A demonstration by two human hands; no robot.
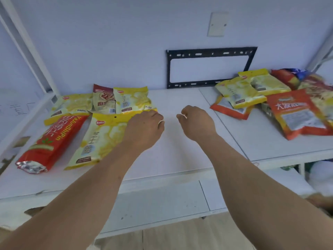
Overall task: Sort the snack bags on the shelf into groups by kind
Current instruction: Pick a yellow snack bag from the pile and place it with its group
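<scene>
Left hand (144, 127) fingers curled on yellow bag (100, 139); right hand (196, 121) curled, empty.

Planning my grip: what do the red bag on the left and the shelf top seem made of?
Red bag: looks like glossy plastic film with a foil lining; its crinkled end shows silver and catches light. Shelf top: seems a smooth matte white panel, painted metal or laminate, I cannot tell which; it shows seams between panels and small scuffs.
</scene>
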